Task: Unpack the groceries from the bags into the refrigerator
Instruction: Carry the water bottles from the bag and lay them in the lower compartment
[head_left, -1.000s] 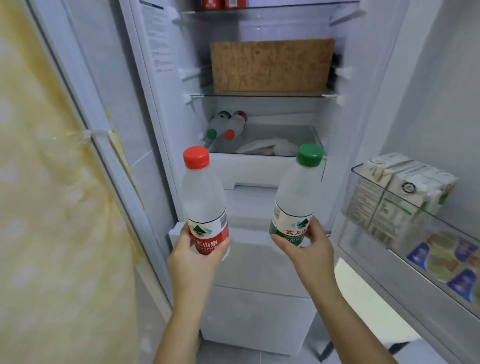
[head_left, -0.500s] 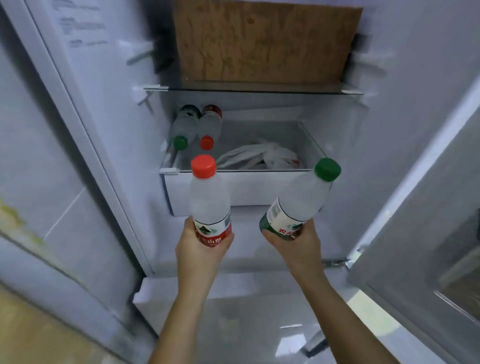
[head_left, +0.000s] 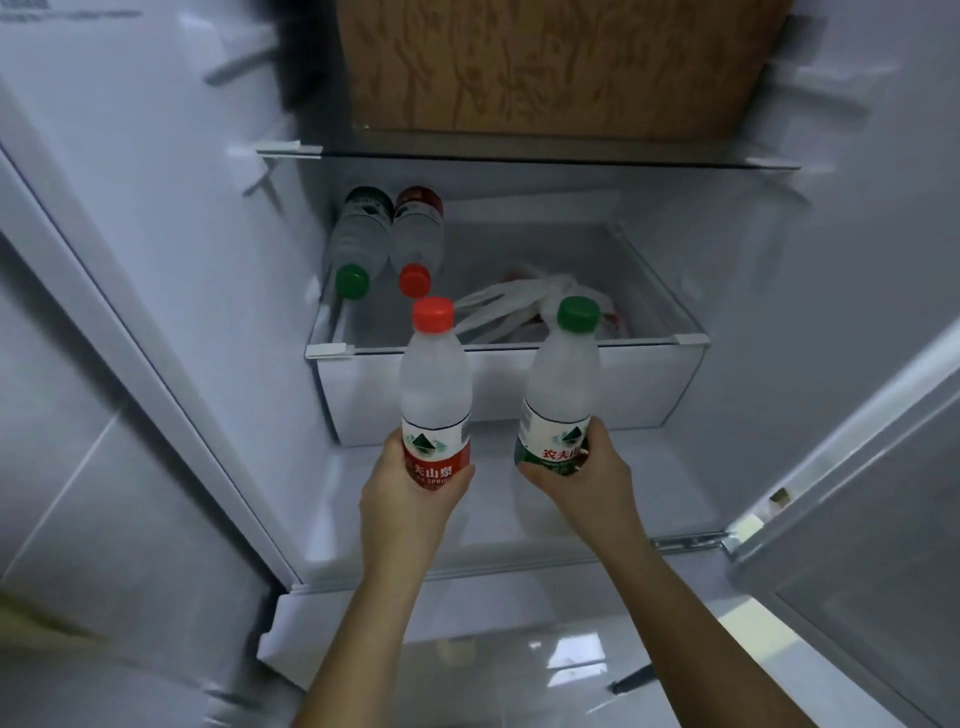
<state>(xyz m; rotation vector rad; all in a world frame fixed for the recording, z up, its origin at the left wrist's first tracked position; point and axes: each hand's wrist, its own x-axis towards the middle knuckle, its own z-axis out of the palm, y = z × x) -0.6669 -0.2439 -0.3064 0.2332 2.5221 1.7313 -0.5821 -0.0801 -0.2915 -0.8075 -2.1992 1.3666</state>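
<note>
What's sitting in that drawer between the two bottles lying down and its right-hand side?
A crumpled white plastic bag lies there in the drawer, to the right of the lying red-capped bottle. The head view shows it.

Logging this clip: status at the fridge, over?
Left hand grips red-capped bottle, right hand grips green-capped bottle. Both caps up, short of the drawer. White bag lies in drawer, beside two stored bottles.

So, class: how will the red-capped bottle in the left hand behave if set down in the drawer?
Laid flat, the red-capped bottle would probably roll: its body is round. Its misted-looking plastic may be slippery. Upright, tall and narrow, it might tip.
</note>
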